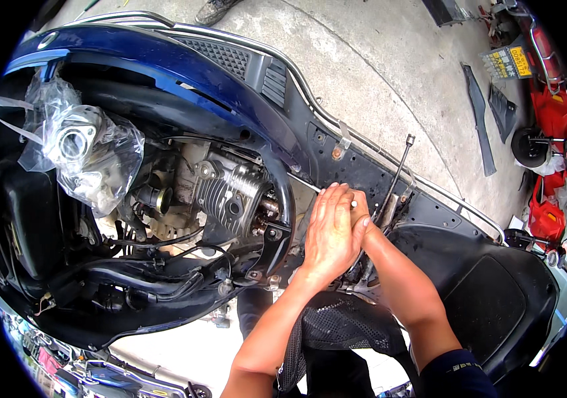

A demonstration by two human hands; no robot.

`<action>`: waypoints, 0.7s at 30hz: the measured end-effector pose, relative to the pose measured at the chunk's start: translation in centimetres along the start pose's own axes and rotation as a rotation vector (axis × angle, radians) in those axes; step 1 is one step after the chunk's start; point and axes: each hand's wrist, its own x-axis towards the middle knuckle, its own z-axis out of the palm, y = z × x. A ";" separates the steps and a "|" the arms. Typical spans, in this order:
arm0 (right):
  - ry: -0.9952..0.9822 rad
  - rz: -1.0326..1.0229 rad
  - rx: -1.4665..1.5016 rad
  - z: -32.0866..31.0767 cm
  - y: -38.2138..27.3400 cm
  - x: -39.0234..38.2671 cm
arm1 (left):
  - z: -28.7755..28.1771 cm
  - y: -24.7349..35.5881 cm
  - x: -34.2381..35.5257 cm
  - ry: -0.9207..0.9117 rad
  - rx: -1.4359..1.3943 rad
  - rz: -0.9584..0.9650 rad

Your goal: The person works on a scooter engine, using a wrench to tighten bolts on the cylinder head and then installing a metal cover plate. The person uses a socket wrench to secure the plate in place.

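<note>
Between the two hands and the curved black edge of the opened scooter body, near the middle of the view, there is a thin metal rod (pixel 309 184). It is straight, bright and silver-grey, and it slants up to the left. Its far end goes out of sight at the dark edge; its near end disappears under the fingers. A small pale round end (pixel 354 204) shows also between the hands, but I cannot tell if it belongs to the same rod. The left hand (pixel 330 232) lies over the right hand (pixel 362 213), with its fingers almost straight and kept close together. The two hands are pressed one on the other. How the right fingers close is hidden, so I cannot tell it.

Just to the left of the edge sits the engine (pixel 230 199), grey and finned, with a dark round hole in its side. Farther to the left, a metal part (pixel 72 142) with a round opening is wrapped in a clear plastic bag (pixel 124 189). Above is the dark blue body panel (pixel 230 96). To the right of the hands, a long socket wrench (pixel 398 169) leans across the black footboard (pixel 433 209). Beyond it are the concrete floor (pixel 363 73) and a red scooter (pixel 549 205).
</note>
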 end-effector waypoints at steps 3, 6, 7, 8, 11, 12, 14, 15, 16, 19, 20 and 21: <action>0.004 -0.059 -0.288 -1.2 -0.4 -0.7 | -1.1 0.0 -2.2 0.010 -0.082 -0.066; 0.046 0.002 -0.304 -3.1 -0.7 -4.3 | -1.5 -0.2 -5.2 0.048 -0.047 -0.146; 0.090 0.060 -0.244 -3.2 -0.9 -5.8 | -1.6 -0.4 -5.8 0.050 -0.074 -0.182; 0.132 0.125 -0.180 -3.0 -1.7 -7.3 | -1.7 -0.5 -6.6 0.048 -0.097 -0.223; 0.271 0.449 -0.029 -2.1 -2.5 -11.1 | -1.9 -0.2 -8.4 0.030 -0.114 -0.344; 0.316 0.456 -0.020 -1.7 -2.6 -12.1 | -2.2 -0.1 -8.9 0.000 -0.130 -0.386; 0.404 0.467 -0.003 -1.2 -2.9 -14.0 | -2.7 0.0 -10.0 -0.038 -0.159 -0.398; 0.403 0.486 0.066 -1.2 -3.8 -14.8 | -3.2 -0.1 -10.5 -0.071 -0.182 -0.423; 0.413 0.527 0.082 -1.1 -4.4 -15.8 | -3.8 -0.1 -11.1 -0.104 -0.206 -0.449; 0.437 0.604 0.055 -1.4 -5.7 -19.1 | -4.8 -0.5 -13.2 -0.075 -0.251 -0.535; 0.442 0.610 0.003 -1.6 -6.1 -20.3 | -5.1 -0.4 -13.5 -0.079 -0.284 -0.568; 0.444 0.618 -0.049 -1.5 -6.6 -21.2 | -5.5 -0.2 -13.9 -0.082 -0.317 -0.604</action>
